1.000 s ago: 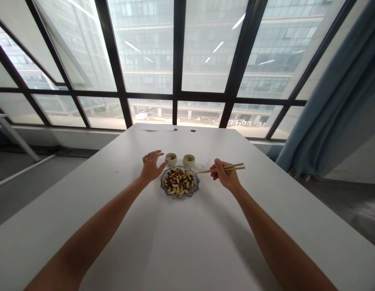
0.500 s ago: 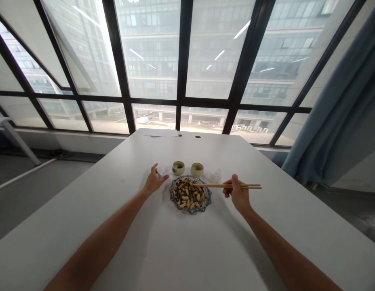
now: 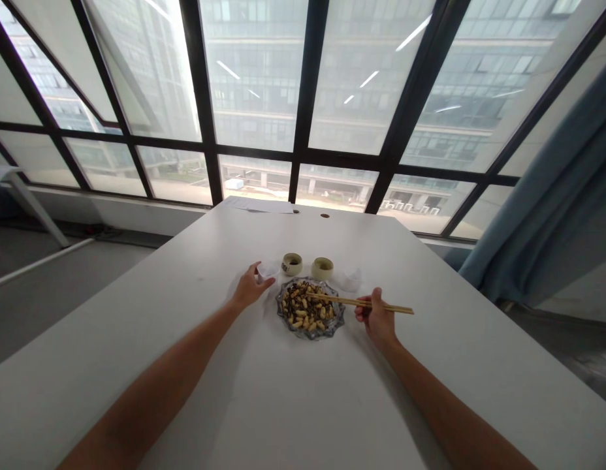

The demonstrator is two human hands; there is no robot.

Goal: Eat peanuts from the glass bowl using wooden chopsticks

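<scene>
My right hand (image 3: pixel 378 318) is closed around a pair of wooden chopsticks (image 3: pixel 349 301). Their tips reach into a mix of pale peanut-like pieces and dark thin seeds (image 3: pixel 307 318), heaped on a scalloped glass plate (image 3: pixel 339 320). Left of the plate, my left hand (image 3: pixel 251 287) has thumb and fingers around the near side of a small clear cup (image 3: pixel 268 271), which stands on the table. The cup's contents cannot be made out. Whether the chopstick tips pinch a piece is too small to tell.
Behind the plate stand two small pale-green cups, the left one (image 3: pixel 292 264) with dark marks and the right one (image 3: pixel 322 267). A second clear cup (image 3: pixel 352 280) is near the chopsticks. Papers (image 3: pixel 256 205) lie at the far end of the white table (image 3: pixel 303 405), before the windows.
The right hand has shifted slightly left and the chopstick tips have moved further left over the food, now slanting more. My left hand stays at the clear cup. The camera view has tilted a little.
</scene>
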